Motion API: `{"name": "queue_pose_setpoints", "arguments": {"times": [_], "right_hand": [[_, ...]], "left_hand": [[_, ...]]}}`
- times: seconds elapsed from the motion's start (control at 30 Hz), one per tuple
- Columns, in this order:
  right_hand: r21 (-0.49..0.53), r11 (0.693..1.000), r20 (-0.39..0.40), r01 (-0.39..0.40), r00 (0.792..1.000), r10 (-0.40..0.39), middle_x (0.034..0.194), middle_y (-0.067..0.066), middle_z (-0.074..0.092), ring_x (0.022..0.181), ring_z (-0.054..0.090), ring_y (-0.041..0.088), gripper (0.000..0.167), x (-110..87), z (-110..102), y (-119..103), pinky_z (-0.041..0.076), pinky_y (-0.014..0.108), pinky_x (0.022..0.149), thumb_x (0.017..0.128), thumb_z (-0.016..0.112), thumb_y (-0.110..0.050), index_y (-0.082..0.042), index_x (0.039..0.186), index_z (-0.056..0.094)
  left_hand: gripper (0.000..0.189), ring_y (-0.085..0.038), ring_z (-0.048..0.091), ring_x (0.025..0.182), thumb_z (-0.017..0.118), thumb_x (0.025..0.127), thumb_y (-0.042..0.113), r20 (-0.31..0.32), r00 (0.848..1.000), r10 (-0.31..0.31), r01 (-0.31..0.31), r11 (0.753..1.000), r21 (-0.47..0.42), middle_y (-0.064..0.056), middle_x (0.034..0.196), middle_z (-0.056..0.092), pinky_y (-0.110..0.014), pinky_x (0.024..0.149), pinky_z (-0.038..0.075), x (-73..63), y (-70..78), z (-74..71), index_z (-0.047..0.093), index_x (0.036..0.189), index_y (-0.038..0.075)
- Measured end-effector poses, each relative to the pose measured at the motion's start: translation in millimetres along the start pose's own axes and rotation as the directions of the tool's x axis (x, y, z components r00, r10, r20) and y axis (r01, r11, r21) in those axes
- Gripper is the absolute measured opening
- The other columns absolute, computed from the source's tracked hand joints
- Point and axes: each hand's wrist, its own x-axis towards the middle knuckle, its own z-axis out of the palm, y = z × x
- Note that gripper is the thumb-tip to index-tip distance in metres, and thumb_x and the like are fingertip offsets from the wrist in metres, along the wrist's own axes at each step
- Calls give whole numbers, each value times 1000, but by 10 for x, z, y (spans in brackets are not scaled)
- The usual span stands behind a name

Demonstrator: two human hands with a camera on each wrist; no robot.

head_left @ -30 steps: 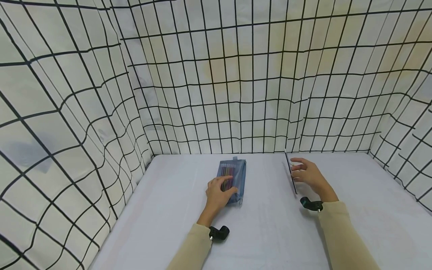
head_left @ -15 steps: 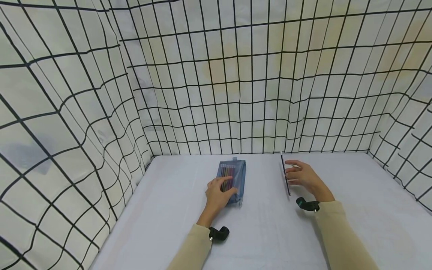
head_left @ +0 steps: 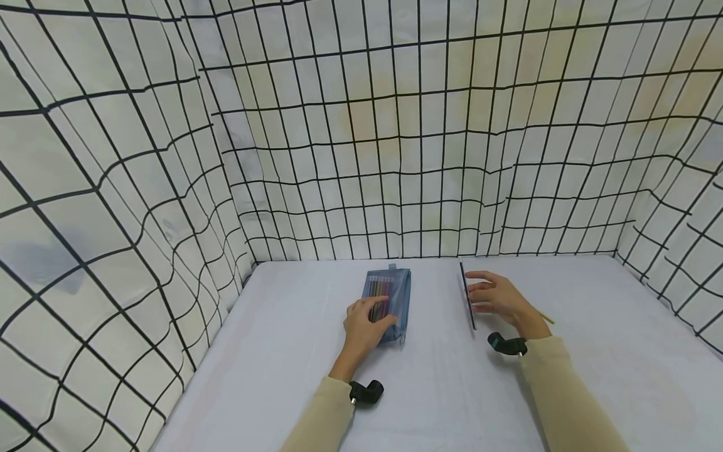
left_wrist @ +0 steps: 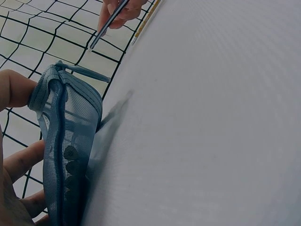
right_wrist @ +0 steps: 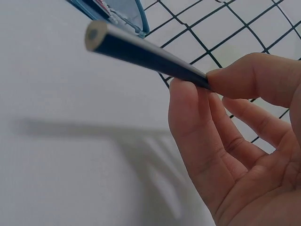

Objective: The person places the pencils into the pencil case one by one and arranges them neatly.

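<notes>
A blue mesh pencil pouch (head_left: pixel 400 295) with several coloured pencils showing through it lies on the white table. My left hand (head_left: pixel 364 323) rests on the pouch with thumb and fingers spread apart; in the left wrist view, a thumb touches the zipped end of the pouch (left_wrist: pixel 75 122). To the right, my right hand (head_left: pixel 497 298) pinches a dark blue pencil (head_left: pixel 467 295) between thumb and fingertips, above the table. In the right wrist view, that pencil (right_wrist: pixel 146 54) points its flat, unsharpened end at the camera.
A yellow pencil (head_left: pixel 546 317) lies beside my right wrist, partly hidden by it. Black netting (head_left: pixel 420 154) over white sheeting closes off the back and both sides of the white table (head_left: pixel 282 351). A black wrist camera (head_left: pixel 367 391) sits on each arm.
My right hand has moved left with the dark blue pencil, closer to the pouch. The yellow pencil has come into view behind that wrist. The left hand and pouch stay put.
</notes>
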Motion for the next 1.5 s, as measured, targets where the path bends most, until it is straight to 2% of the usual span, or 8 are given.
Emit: {"name": "queue_pose_setpoints", "arguments": {"times": [0.2,0.4,0.97,1.27,1.5], "right_hand": [[32,999,37,6,999,-8,132,21,58,97,66,13,64,5,53,-14,60,32,86,96,64,-2,-3,155,38],[37,999,56,10,998,-12,134,23,57,96,66,14,64,41,160,-5,60,32,84,95,64,-1,-2,154,40],[11,998,3,-59,998,59,133,23,61,92,67,19,58,117,720,-40,62,34,79,92,66,-2,-6,147,51],[78,995,-4,-67,998,68,131,23,63,93,67,19,56,60,986,-112,62,35,79,92,65,2,-6,146,52],[110,992,3,-68,998,68,134,25,62,94,67,17,57,45,1113,-171,62,34,79,91,64,2,-6,147,51]], "left_hand": [[53,-37,34,142,72,82,38,1,1000,0,0,1000,2,-12,146,56,-69,114,20,3,-3,0,68,132,23],[53,-37,35,142,72,81,38,0,1000,1,-1,1000,1,-12,146,57,-68,114,21,4,0,2,69,132,22],[53,-39,35,142,72,81,37,-5,1000,7,-7,1000,4,-13,145,57,-68,115,20,5,-14,6,69,131,21],[51,-39,35,141,73,81,35,-12,1000,7,-7,1000,-5,-14,144,58,-68,114,21,3,6,13,70,130,21],[52,-39,36,141,73,81,35,-15,1000,12,-12,1000,6,-13,143,59,-68,113,23,5,11,-6,70,131,20]]}}
